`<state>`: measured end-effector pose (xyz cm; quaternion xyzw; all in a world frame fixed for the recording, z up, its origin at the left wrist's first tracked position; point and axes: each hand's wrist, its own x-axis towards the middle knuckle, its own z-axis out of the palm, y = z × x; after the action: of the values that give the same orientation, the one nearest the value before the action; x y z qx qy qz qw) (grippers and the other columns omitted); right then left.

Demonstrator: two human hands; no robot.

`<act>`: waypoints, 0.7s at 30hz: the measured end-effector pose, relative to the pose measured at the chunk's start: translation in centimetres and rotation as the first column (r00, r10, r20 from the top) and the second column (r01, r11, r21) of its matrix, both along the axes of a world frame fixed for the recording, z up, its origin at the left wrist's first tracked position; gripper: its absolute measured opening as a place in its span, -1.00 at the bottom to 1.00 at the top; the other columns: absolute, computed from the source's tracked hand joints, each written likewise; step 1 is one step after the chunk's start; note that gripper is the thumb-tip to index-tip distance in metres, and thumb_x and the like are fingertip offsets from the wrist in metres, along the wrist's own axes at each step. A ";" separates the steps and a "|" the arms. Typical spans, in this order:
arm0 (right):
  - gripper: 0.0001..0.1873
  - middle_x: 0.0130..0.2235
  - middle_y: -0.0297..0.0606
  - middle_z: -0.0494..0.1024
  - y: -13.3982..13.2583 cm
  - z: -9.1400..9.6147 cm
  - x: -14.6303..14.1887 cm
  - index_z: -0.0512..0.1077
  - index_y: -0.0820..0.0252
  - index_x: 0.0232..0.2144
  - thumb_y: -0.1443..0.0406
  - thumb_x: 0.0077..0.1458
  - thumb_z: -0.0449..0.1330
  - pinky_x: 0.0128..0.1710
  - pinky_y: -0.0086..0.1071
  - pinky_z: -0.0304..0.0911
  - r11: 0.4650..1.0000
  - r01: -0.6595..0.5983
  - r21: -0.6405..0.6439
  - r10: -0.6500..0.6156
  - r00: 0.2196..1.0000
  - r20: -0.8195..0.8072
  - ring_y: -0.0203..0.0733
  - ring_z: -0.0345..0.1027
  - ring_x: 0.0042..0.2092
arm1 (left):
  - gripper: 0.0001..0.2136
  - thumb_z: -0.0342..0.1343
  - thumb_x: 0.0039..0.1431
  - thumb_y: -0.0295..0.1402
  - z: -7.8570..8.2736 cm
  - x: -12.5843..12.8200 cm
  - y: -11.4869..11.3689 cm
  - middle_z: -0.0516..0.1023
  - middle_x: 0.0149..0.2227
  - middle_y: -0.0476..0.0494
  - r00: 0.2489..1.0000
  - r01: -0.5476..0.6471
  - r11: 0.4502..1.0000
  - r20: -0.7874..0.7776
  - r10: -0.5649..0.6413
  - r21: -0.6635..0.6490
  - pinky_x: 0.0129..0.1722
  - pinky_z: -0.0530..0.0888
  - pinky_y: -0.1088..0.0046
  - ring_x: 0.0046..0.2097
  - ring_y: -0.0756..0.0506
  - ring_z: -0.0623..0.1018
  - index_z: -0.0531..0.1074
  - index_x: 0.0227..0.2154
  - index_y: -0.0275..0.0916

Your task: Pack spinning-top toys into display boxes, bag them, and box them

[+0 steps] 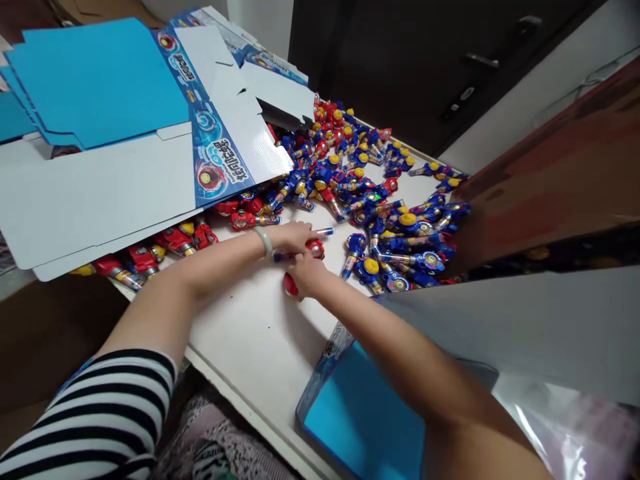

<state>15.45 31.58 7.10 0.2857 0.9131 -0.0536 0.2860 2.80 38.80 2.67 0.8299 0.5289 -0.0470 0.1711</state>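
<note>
Head cam: left hand [294,239] is curled round a blue plastic toy [320,233] over the counter [250,340], right hand [307,275] cupped on a red piece [290,285], can't tell if it's gripping. Feels light, stiff, slick; I'd grab the chunky body.

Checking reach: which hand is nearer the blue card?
Right. The right hand sits beyond the blue card, forearm over its edge; the left hand is farther off, past the right.

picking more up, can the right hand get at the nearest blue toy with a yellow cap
Likely yes: the right hand lies just left of that blue toy, with only white tabletop between them.
</note>
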 end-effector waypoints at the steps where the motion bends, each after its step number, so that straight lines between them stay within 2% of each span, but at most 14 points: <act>1: -0.23 0.20 0.20 0.38 -1.7 -0.4 0.0 0.47 0.32 0.06 0.24 -0.24 0.53 0.18 -0.07 0.26 0.998 -0.065 -0.014 0.065 0.998 -0.009 0.31 0.25 0.23 | -0.34 0.18 0.15 -0.04 -0.1 -0.4 -1.9 0.43 0.03 -0.32 1.000 -0.002 1.000 0.007 0.002 -0.021 -0.04 0.40 0.29 -0.01 -0.30 0.50 0.27 0.30 -0.07; 3: -0.27 0.09 0.18 0.47 -4.8 -1.1 0.1 0.43 0.39 0.06 0.21 -0.17 0.47 0.08 -0.12 0.33 0.983 -0.173 -0.064 0.170 0.984 -0.047 0.22 0.39 0.10 | -0.37 0.10 0.20 0.04 -0.3 -1.4 -5.4 0.45 0.00 -0.30 0.998 -0.011 1.000 0.059 0.013 -0.020 -0.02 0.39 0.33 -0.01 -0.25 0.50 0.30 0.28 -0.12; 5: -0.32 -0.05 0.10 0.56 -7.3 -1.0 0.7 0.36 0.41 0.10 0.21 -0.04 0.36 -0.09 -0.20 0.39 0.972 -0.191 -0.138 0.174 0.977 -0.127 0.12 0.49 -0.05 | -0.40 0.02 0.27 0.05 -0.6 -2.8 -8.0 0.46 0.00 -0.28 0.988 -0.001 1.000 0.157 0.004 -0.016 0.03 0.38 0.37 0.01 -0.20 0.50 0.30 0.27 -0.15; 7: -0.25 -0.08 0.00 0.59 -9.0 0.3 2.5 0.24 0.34 0.21 0.25 -0.01 0.32 -0.17 -0.27 0.38 0.969 -0.093 -0.231 0.023 0.957 -0.290 0.04 0.51 -0.11 | -0.41 0.05 0.27 -0.06 -1.0 -4.2 -9.9 0.44 0.06 -0.26 0.969 0.007 0.999 0.246 0.006 -0.051 0.10 0.36 0.40 0.06 -0.17 0.49 0.23 0.32 -0.14; 8: -0.18 -0.06 -0.04 0.59 -9.5 1.3 3.9 0.16 0.27 0.27 0.25 -0.01 0.32 -0.17 -0.28 0.38 0.960 -0.020 -0.278 -0.097 0.911 -0.402 0.01 0.51 -0.12 | -0.36 0.10 0.24 -0.12 -1.2 -4.8 -10.6 0.43 0.10 -0.26 0.957 -0.007 0.998 0.287 0.025 -0.063 0.12 0.35 0.41 0.09 -0.17 0.48 0.19 0.34 -0.16; 9: -0.11 -0.04 -0.09 0.58 -9.8 2.6 5.7 0.07 0.19 0.32 0.23 0.00 0.32 -0.17 -0.29 0.39 0.944 0.063 -0.325 -0.234 0.821 -0.521 -0.03 0.51 -0.13 | -0.31 0.15 0.18 -0.15 -1.4 -5.2 -11.3 0.40 0.14 -0.28 0.943 -0.042 0.997 0.328 0.059 -0.060 0.15 0.34 0.40 0.13 -0.18 0.46 0.15 0.35 -0.19; 10: -0.08 -0.02 -0.14 0.56 -10.1 3.9 7.8 0.00 0.10 0.35 0.19 0.03 0.31 -0.16 -0.29 0.40 0.918 0.150 -0.366 -0.364 0.684 -0.632 -0.07 0.51 -0.14 | -0.26 0.19 0.12 -0.16 -1.7 -5.5 -12.0 0.38 0.17 -0.31 0.925 -0.097 0.994 0.364 0.109 -0.050 0.16 0.35 0.39 0.15 -0.20 0.44 0.14 0.35 -0.24; 11: -0.09 0.00 -0.16 0.54 -10.3 5.1 10.2 -0.04 0.03 0.36 0.15 0.06 0.28 -0.15 -0.27 0.41 0.889 0.244 -0.388 -0.458 0.513 -0.726 -0.09 0.51 -0.14 | -0.24 0.21 0.08 -0.16 -1.9 -5.7 -12.7 0.38 0.18 -0.33 0.903 -0.167 0.985 0.393 0.172 -0.046 0.14 0.37 0.37 0.15 -0.21 0.45 0.16 0.32 -0.29; 13: -0.11 0.04 -0.14 0.49 -10.7 6.8 15.2 -0.08 0.00 0.35 0.08 0.08 0.24 -0.12 -0.21 0.43 0.821 0.426 -0.380 -0.492 0.190 -0.850 -0.06 0.49 -0.09 | -0.28 0.23 0.03 -0.12 -2.2 -5.6 -14.1 0.45 0.10 -0.34 0.856 -0.303 0.951 0.422 0.298 -0.056 0.03 0.43 0.35 0.05 -0.22 0.51 0.25 0.23 -0.34; 14: -0.10 0.07 -0.11 0.47 -10.9 7.2 17.5 -0.09 0.01 0.35 0.07 0.07 0.23 -0.10 -0.18 0.44 0.783 0.502 -0.366 -0.466 0.084 -0.881 -0.03 0.48 -0.06 | -0.33 0.24 0.00 -0.10 -2.3 -5.4 -14.7 0.50 0.02 -0.30 0.835 -0.355 0.933 0.425 0.348 -0.065 -0.05 0.45 0.36 -0.04 -0.21 0.53 0.31 0.16 -0.32; 15: -0.08 0.09 -0.08 0.45 -11.2 7.2 19.4 -0.11 0.03 0.35 0.07 0.06 0.23 -0.09 -0.16 0.44 0.746 0.565 -0.352 -0.441 0.023 -0.897 -0.01 0.47 -0.03 | -0.39 0.25 -0.01 -0.09 -2.3 -5.3 -15.2 0.54 -0.08 -0.25 0.815 -0.394 0.916 0.433 0.386 -0.075 -0.14 0.46 0.38 -0.13 -0.18 0.54 0.36 0.08 -0.30; 17: -0.07 0.15 -0.01 0.38 -11.6 6.2 22.0 -0.15 0.08 0.36 0.10 0.06 0.19 -0.06 -0.14 0.44 0.672 0.673 -0.309 -0.411 -0.009 -0.912 0.02 0.45 0.02 | -0.52 0.25 -0.03 -0.06 -2.0 -5.0 -15.9 0.55 -0.26 -0.12 0.739 -0.477 0.875 0.501 0.451 -0.083 -0.28 0.43 0.44 -0.26 -0.12 0.51 0.43 -0.10 -0.24; 19: -0.09 0.23 0.05 0.29 -11.6 4.3 22.5 -0.17 0.13 0.38 0.13 0.09 0.15 -0.01 -0.15 0.42 0.590 0.773 -0.232 -0.385 0.017 -0.923 0.02 0.40 0.09 | -0.61 0.23 -0.02 -0.06 -1.2 -4.8 -16.1 0.52 -0.36 -0.06 0.585 -0.581 0.808 0.642 0.496 -0.094 -0.35 0.41 0.48 -0.33 -0.07 0.48 0.43 -0.22 -0.22; 21: -0.12 0.26 0.09 0.23 -11.4 2.3 21.6 -0.18 0.20 0.39 0.15 0.14 0.10 0.07 -0.15 0.37 0.521 0.842 -0.138 -0.369 0.077 -0.926 0.03 0.33 0.16 | -0.68 0.20 0.00 -0.10 0.0 -4.5 -16.3 0.49 -0.40 -0.04 0.413 -0.658 0.747 0.781 0.468 -0.099 -0.38 0.40 0.50 -0.37 -0.04 0.47 0.42 -0.28 -0.22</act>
<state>37.06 20.23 9.43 0.6321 0.6750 -0.1043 -0.3659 -1.75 22.52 2.70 0.5519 0.6538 0.4294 0.2892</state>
